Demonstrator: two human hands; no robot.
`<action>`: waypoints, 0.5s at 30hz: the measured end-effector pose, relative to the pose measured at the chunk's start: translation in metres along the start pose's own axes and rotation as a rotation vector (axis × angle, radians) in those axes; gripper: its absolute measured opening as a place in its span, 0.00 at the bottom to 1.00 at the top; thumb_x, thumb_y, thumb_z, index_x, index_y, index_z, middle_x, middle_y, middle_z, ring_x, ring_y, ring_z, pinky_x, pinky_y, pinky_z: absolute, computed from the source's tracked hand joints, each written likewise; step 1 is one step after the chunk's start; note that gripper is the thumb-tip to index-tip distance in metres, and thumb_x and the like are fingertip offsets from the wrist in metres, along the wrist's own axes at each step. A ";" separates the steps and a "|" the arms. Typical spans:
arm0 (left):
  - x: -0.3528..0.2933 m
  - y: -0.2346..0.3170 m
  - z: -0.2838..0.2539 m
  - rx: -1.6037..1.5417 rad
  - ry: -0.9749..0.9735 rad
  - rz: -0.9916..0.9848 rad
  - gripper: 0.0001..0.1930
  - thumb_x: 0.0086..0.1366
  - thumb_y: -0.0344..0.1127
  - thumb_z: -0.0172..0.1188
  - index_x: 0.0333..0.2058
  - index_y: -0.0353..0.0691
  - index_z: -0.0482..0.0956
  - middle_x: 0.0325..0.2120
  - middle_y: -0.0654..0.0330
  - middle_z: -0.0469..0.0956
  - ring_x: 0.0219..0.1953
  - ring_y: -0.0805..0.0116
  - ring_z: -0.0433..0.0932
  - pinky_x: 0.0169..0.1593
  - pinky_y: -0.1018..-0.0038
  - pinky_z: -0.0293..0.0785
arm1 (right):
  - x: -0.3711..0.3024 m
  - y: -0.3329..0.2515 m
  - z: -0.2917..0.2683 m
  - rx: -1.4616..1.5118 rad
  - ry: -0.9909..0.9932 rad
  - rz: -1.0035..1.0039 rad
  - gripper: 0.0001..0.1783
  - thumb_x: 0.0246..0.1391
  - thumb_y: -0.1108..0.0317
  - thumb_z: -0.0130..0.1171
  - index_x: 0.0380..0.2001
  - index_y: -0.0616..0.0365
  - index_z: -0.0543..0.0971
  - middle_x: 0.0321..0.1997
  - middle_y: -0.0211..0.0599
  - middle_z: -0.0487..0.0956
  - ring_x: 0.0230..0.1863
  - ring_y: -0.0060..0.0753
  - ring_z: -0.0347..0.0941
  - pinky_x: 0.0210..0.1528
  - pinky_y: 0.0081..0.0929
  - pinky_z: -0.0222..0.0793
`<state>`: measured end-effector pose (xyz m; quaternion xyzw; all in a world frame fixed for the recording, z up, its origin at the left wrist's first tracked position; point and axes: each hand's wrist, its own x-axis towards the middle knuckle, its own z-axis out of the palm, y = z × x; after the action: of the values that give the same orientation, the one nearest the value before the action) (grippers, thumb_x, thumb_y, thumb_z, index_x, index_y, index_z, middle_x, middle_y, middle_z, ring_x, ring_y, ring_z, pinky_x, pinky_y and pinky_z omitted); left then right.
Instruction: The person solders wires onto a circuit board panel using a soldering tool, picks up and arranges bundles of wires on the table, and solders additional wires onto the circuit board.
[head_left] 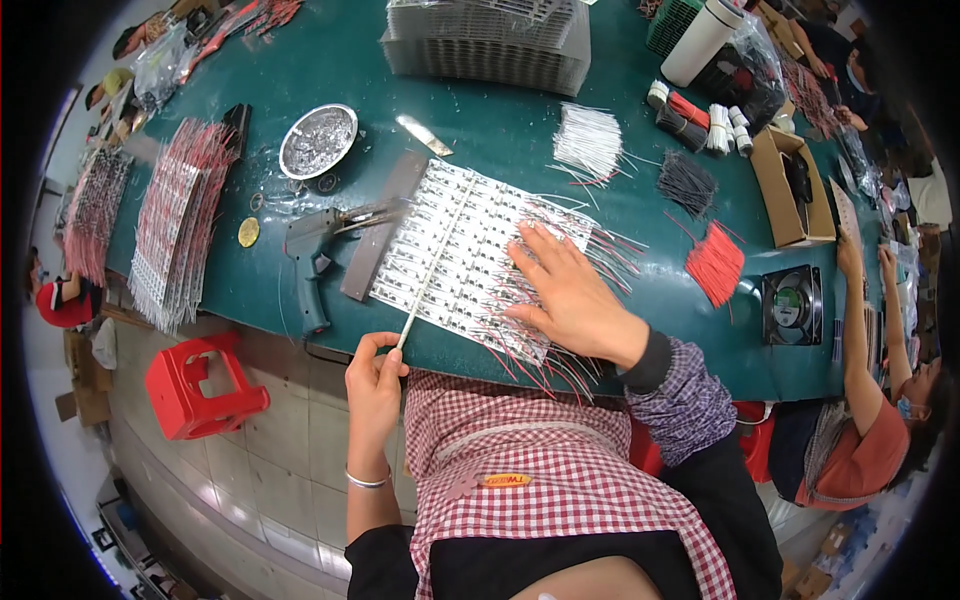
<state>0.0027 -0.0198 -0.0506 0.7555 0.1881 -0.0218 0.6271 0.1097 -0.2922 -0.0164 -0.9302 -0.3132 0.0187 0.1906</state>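
The stick (433,268) lies over the sheet (478,275) on the green table (480,125), on the left part of this sheet. Its long axis goes away from the person and leans to the right: the near end is in the left hand (375,378), beyond the sheet's near edge, and the far end points to the sheet's far edge, close to it. The left hand pinches this near end between thumb and fingers. The right hand (570,295) is well apart from it, palm down and flat, with fingers spread on the right part of the sheet, and it clasps nothing that I can see. The sheet is turned a little on the table, and red, white and dark wires (612,255) stick out at its right side. Along its left side is a dark bar (366,265), whose long axis is almost parallel to the stick. The gun (312,290) lies left of the bar, its nose to the right, over the bar, and its handle toward the person. Farther away are a blade (423,135) and a bowl (318,142) with metallic bits. To the right are three piles: white wires (588,145), black wires (687,183) and red wires (715,265), with a fan (793,305) beyond.
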 end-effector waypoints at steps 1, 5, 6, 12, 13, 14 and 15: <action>0.001 0.004 0.002 0.046 0.008 -0.021 0.06 0.69 0.27 0.53 0.42 0.35 0.77 0.20 0.67 0.75 0.21 0.83 0.66 0.24 0.80 0.61 | 0.006 0.003 -0.015 0.076 -0.047 0.022 0.38 0.59 0.52 0.59 0.65 0.65 0.63 0.73 0.56 0.56 0.73 0.57 0.51 0.73 0.48 0.48; 0.004 0.016 0.007 0.182 0.031 0.004 0.06 0.69 0.27 0.53 0.42 0.35 0.77 0.18 0.63 0.75 0.22 0.78 0.71 0.26 0.76 0.65 | 0.056 0.027 -0.044 0.170 0.040 -0.030 0.31 0.55 0.67 0.62 0.61 0.65 0.68 0.68 0.52 0.65 0.67 0.55 0.61 0.68 0.42 0.60; 0.005 0.022 0.010 0.282 0.047 0.064 0.06 0.69 0.27 0.53 0.42 0.35 0.77 0.18 0.61 0.75 0.21 0.76 0.72 0.26 0.75 0.66 | 0.074 0.036 -0.043 0.175 0.048 -0.041 0.30 0.55 0.69 0.62 0.61 0.65 0.69 0.67 0.51 0.67 0.67 0.55 0.62 0.67 0.42 0.60; 0.003 0.035 0.022 0.556 0.068 0.215 0.06 0.68 0.27 0.54 0.41 0.36 0.77 0.20 0.54 0.76 0.22 0.61 0.76 0.27 0.70 0.70 | 0.135 0.083 -0.009 0.538 -0.145 -0.087 0.31 0.49 0.73 0.65 0.59 0.59 0.72 0.56 0.43 0.75 0.54 0.43 0.71 0.59 0.37 0.68; 0.000 0.037 0.023 0.679 0.076 0.247 0.06 0.67 0.27 0.55 0.41 0.36 0.78 0.22 0.53 0.77 0.24 0.58 0.77 0.29 0.68 0.71 | 0.138 0.085 -0.005 0.544 -0.132 -0.127 0.30 0.48 0.75 0.66 0.57 0.56 0.74 0.50 0.40 0.76 0.49 0.40 0.72 0.55 0.34 0.70; 0.001 0.036 0.026 0.682 0.081 0.237 0.06 0.67 0.27 0.55 0.41 0.36 0.78 0.22 0.53 0.77 0.24 0.58 0.77 0.29 0.68 0.71 | 0.140 0.088 -0.004 0.552 -0.140 -0.133 0.30 0.48 0.75 0.66 0.57 0.56 0.74 0.50 0.40 0.76 0.49 0.40 0.72 0.55 0.34 0.70; 0.003 0.035 0.029 0.761 0.125 0.397 0.06 0.66 0.26 0.56 0.40 0.36 0.78 0.25 0.53 0.78 0.27 0.55 0.77 0.32 0.67 0.72 | 0.141 0.090 -0.002 0.537 -0.140 -0.170 0.30 0.48 0.75 0.66 0.57 0.57 0.74 0.49 0.40 0.75 0.48 0.40 0.73 0.54 0.34 0.71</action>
<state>0.0224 -0.0515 -0.0250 0.9543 0.0556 0.0772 0.2833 0.2749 -0.2761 -0.0357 -0.8133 -0.3865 0.1491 0.4085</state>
